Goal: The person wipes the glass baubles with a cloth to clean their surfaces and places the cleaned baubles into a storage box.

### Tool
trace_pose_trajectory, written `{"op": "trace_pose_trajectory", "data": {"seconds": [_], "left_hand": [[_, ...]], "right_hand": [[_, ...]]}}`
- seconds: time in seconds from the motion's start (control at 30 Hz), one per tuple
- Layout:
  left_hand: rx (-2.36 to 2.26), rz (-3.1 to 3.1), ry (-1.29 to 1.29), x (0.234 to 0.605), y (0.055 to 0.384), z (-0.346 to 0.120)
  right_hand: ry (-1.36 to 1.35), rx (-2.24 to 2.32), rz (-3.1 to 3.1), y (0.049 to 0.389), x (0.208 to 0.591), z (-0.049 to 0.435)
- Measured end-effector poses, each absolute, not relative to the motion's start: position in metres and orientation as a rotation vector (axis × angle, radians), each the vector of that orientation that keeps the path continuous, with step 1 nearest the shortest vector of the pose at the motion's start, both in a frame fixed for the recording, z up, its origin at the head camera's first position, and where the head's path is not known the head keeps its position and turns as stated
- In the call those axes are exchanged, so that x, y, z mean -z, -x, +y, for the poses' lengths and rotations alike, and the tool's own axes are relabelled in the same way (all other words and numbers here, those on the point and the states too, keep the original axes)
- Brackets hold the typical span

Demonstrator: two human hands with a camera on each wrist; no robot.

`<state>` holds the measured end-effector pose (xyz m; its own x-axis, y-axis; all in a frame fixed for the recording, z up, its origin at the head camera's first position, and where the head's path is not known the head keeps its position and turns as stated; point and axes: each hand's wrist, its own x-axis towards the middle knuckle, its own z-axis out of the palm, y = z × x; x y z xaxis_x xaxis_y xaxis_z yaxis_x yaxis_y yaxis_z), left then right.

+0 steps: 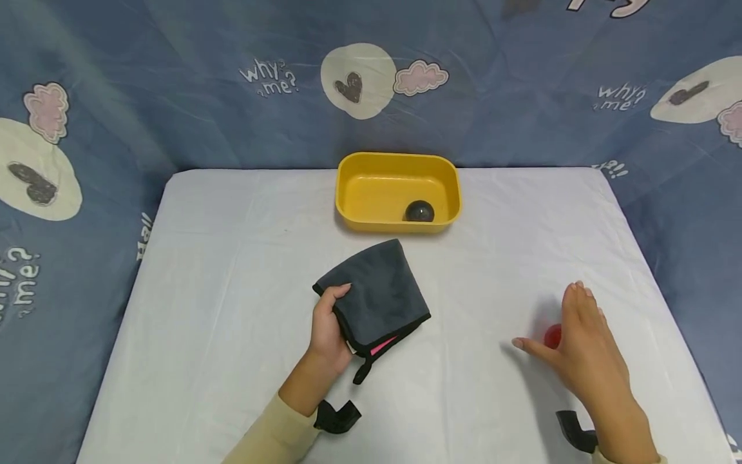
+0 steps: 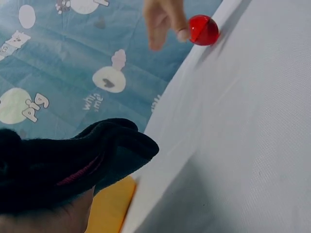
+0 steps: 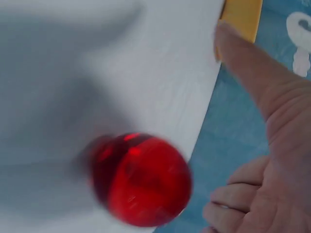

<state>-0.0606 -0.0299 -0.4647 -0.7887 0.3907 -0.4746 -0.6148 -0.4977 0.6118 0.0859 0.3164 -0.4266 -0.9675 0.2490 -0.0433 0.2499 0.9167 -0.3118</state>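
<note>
A folded dark grey cloth (image 1: pixel 379 293) with black edging, a hanging loop and a strip of pink showing is gripped in my left hand (image 1: pixel 330 328), thumb on top. In the left wrist view the cloth (image 2: pixel 97 155) covers most of that hand. On the right, my right hand (image 1: pixel 591 345) is held with thumb spread from straight fingers beside a shiny red ball (image 1: pixel 552 336), partly hidden in the head view. In the right wrist view the red ball (image 3: pixel 146 179) sits on the white surface, apart from the thumb (image 3: pixel 248 63) and fingers.
A yellow tray (image 1: pixel 371 227) stands at the back middle of the white-covered table (image 1: pixel 232 290). Inside it lies a dark ball (image 1: pixel 420 211). A blue printed curtain (image 1: pixel 203 109) rises behind and at both sides of the table.
</note>
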Motion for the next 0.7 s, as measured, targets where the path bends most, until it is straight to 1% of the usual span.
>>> {"op": "trace_pose_trajectory", "data": {"seconds": [0.2,0.4,0.7], "left_hand": [[-2.279,1.083,0.353,0.464,0.058,-0.031],[-2.285,1.078,0.327,0.468,0.059,-0.032],[-2.285,1.083,0.301,0.471,0.057,-0.037]], "right_hand": [[-0.586,0.468,2.96,-0.111,0.436,0.319],[-0.754,0.396,2.796,-0.113,0.437,0.316],[-0.904,0.417,2.802,-0.111,0.447,0.316]]}}
